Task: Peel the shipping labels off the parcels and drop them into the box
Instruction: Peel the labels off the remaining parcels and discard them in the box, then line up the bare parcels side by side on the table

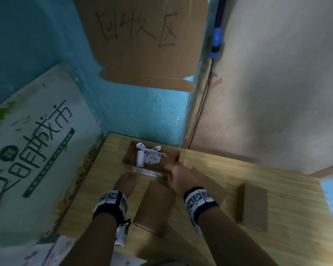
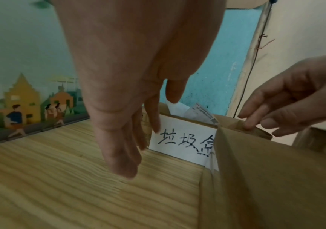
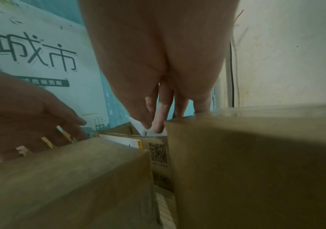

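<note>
I am in a corner for sorting old parcels, like a small recycling spot. A cardboard sign (image 1: 142,35) with hand-drawn words hangs on the blue wall (image 1: 37,35). A city poster (image 1: 37,141) leans beside my wooden counter (image 1: 277,246), where plain brown boxes (image 1: 255,204) lie.

A pale wood-grain worktop (image 1: 277,189) sits pushed into a room corner. The wall behind it is rough, painted turquoise (image 1: 37,35), and it meets a cream plaster wall (image 1: 277,83) on the right. A flat sheet of brown cardboard (image 1: 142,45) with handwritten black characters is fixed high on the turquoise wall. A large white poster board (image 1: 37,141) with green lettering and a painted street scene along its lower edge leans at the left. A thin dark cable (image 1: 199,116) runs down the corner seam, below a blue fitting (image 1: 217,41). The light is dim and even.
</note>
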